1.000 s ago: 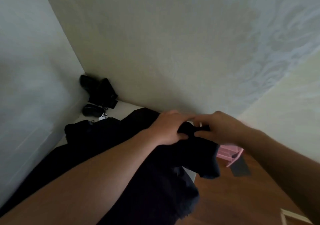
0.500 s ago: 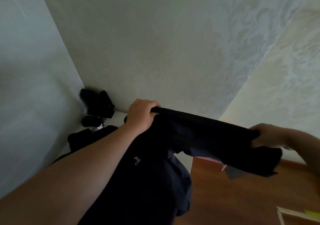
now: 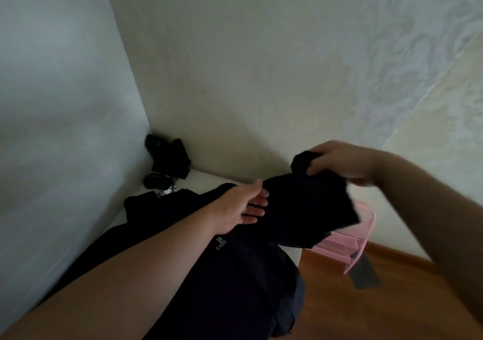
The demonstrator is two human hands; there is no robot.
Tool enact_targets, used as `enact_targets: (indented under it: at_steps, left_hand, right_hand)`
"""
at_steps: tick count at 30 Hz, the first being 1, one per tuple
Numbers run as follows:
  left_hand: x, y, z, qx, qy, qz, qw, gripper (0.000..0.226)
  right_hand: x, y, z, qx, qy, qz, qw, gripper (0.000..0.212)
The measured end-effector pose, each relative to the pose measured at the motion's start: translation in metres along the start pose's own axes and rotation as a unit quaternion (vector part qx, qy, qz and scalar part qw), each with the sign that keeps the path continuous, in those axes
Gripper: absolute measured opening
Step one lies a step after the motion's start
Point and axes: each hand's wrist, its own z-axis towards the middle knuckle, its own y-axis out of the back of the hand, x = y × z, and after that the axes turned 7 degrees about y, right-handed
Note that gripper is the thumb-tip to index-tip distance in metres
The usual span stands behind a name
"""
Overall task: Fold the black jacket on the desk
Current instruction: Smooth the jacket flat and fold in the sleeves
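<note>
White desk (image 3: 209, 179) in a wall corner holds our black jacket (image 3: 235, 274), low middle. Our right hand (image 3: 342, 160) pinches the sleeve (image 3: 308, 209); our left hand (image 3: 241, 206) lies flat and open. We think the sleeve could slip off the right edge.
</note>
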Motion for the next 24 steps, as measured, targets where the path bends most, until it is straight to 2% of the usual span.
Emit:
enact_targets:
  at_steps: [2, 3, 5, 6, 7, 9, 11, 13, 15, 17, 19, 20, 22, 24]
  left_hand:
    - [0.000, 0.012, -0.021, 0.045, 0.015, -0.152, 0.987, 0.069]
    - [0.003, 0.022, -0.034, 0.075, 0.017, -0.188, 0.979, 0.074]
    - [0.020, 0.043, -0.062, 0.104, 0.014, -0.174, 0.979, 0.070]
    - [0.034, 0.053, -0.073, 0.081, 0.011, -0.144, 0.986, 0.063]
    - [0.047, 0.063, -0.084, 0.025, 0.012, -0.102, 0.994, 0.061]
    - [0.069, 0.080, -0.103, -0.118, 0.028, -0.017, 0.992, 0.071]
    - [0.088, 0.094, -0.118, -0.187, 0.067, -0.014, 0.980, 0.079]
    - [0.105, 0.111, -0.126, -0.217, 0.100, -0.045, 0.970, 0.078]
    - [0.118, 0.129, -0.130, -0.220, 0.133, -0.068, 0.964, 0.078]
    - [0.130, 0.143, -0.131, -0.169, 0.173, -0.077, 0.967, 0.092]
    - [0.145, 0.152, -0.130, -0.121, 0.208, 0.013, 0.970, 0.109]
    - [0.152, 0.153, -0.130, -0.122, 0.219, 0.076, 0.965, 0.109]
    - [0.165, 0.155, -0.121, -0.208, 0.225, 0.109, 0.946, 0.091]
    - [0.175, 0.160, -0.113, -0.312, 0.226, 0.076, 0.920, 0.070]
  right_hand:
    - [0.020, -0.061, 0.028, 0.068, 0.006, -0.060, 0.996, 0.008]
    - [0.026, -0.090, 0.037, 0.099, 0.007, -0.043, 0.994, 0.008]
    - [0.031, -0.139, 0.045, 0.163, 0.012, 0.065, 0.984, 0.018]
    - [0.031, -0.157, 0.046, 0.201, 0.010, 0.120, 0.972, 0.023]
    - [0.027, -0.170, 0.049, 0.231, 0.006, 0.153, 0.961, 0.028]
    - [0.016, -0.185, 0.058, 0.255, -0.004, 0.154, 0.955, 0.032]
    - [-0.002, -0.190, 0.076, 0.212, 0.022, 0.074, 0.974, 0.026]
    - [-0.025, -0.187, 0.101, 0.163, 0.082, -0.099, 0.978, 0.029]
    - [-0.047, -0.184, 0.131, 0.183, 0.124, -0.262, 0.939, 0.050]
    - [-0.068, -0.192, 0.161, 0.239, 0.109, -0.313, 0.913, 0.063]
    - [-0.085, -0.206, 0.186, 0.280, 0.102, -0.355, 0.886, 0.069]
    - [-0.091, -0.212, 0.194, 0.284, 0.106, -0.378, 0.875, 0.072]
    - [-0.099, -0.217, 0.214, 0.277, 0.124, -0.412, 0.859, 0.076]
    - [-0.098, -0.215, 0.232, 0.275, 0.135, -0.444, 0.842, 0.078]
